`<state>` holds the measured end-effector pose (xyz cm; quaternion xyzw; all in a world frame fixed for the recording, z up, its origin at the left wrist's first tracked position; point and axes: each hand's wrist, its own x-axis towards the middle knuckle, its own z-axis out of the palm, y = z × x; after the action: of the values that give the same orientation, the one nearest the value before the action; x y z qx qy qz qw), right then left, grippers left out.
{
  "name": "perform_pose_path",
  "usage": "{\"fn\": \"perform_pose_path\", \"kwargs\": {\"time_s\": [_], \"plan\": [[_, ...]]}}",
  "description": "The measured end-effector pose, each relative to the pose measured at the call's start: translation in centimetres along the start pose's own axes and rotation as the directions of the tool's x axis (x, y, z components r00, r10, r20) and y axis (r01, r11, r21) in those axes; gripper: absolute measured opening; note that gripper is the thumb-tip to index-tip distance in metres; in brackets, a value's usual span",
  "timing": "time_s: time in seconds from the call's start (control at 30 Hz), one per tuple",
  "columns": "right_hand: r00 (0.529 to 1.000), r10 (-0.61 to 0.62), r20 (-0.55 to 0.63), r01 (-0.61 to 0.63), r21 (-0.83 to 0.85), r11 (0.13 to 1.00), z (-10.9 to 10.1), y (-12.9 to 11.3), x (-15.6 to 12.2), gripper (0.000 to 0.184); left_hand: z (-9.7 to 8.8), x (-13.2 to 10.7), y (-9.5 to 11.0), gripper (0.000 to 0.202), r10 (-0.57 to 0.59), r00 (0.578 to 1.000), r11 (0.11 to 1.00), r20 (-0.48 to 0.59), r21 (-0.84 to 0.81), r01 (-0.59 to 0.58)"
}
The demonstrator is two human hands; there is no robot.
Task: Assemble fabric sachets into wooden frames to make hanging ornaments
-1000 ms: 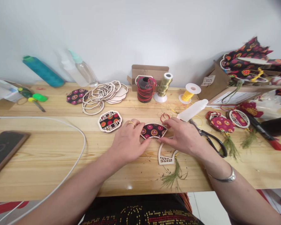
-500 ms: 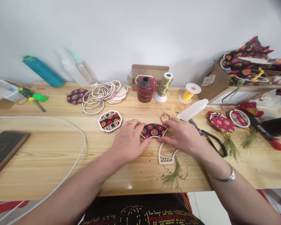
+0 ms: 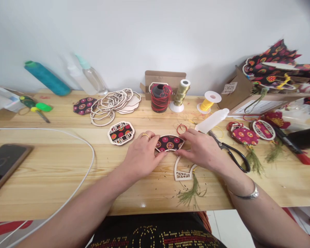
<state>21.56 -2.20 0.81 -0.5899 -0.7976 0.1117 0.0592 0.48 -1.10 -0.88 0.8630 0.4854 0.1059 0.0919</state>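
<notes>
Between my two hands is a fan-shaped piece [image 3: 169, 143] with dark patterned fabric and a pale wooden rim, lying at table level. My left hand [image 3: 144, 155] pinches its left end, with fingers above and thumb at the lower edge. At its right end my right hand [image 3: 200, 148] grips it the same way. A cut-out wooden fan frame [image 3: 183, 175] lies just below, partly hidden by my right hand, with a green tassel [image 3: 192, 193] beside it. Black-handled scissors [image 3: 234, 155] lie right of my right hand, near a white squeeze bottle [image 3: 212, 120].
Left of my hands sits a fabric-filled wooden ornament [image 3: 121, 133], behind it a pile of wooden frames [image 3: 116, 103]. Thread spools [image 3: 160, 100] stand along the wall. A cardboard box [image 3: 232, 91] of fabric is at back right. A phone [image 3: 7, 165] and white cable [image 3: 93, 155] lie left.
Both hands keep their hold on the fan-shaped piece, almost still. My right thumb has shifted very slightly along its lower edge.
</notes>
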Motion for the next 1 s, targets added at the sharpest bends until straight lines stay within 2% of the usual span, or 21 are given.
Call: {"fn": "perform_pose_path", "kwargs": {"time_s": [0.37, 0.63, 0.87, 1.0], "plan": [[0.999, 0.007, 0.050, -0.008, 0.020, 1.000, -0.4, -0.3, 0.0, 0.031, -0.4, 0.2, 0.1, 0.041, -0.030, 0.997, 0.998, 0.070, -0.061, 0.034], [0.999, -0.020, 0.051, 0.019, 0.010, 1.000, -0.2, -0.4, 0.1, 0.026, -0.4, 0.3, 0.0, 0.039, -0.025, 0.997, 0.996, 0.075, -0.082, 0.031], [0.997, 0.003, 0.076, 0.000, -0.044, 0.999, -0.4, -0.6, 0.1, 0.033, -0.7, 0.4, -0.5, 0.046, 0.009, 0.992, 0.996, 0.124, -0.087, 0.002], [0.996, 0.019, 0.093, -0.014, -0.049, 0.999, -0.5, -0.6, 0.1, 0.034, -1.2, 0.5, -1.2, 0.036, 0.060, 0.982, 0.987, 0.178, -0.160, -0.032]]}}
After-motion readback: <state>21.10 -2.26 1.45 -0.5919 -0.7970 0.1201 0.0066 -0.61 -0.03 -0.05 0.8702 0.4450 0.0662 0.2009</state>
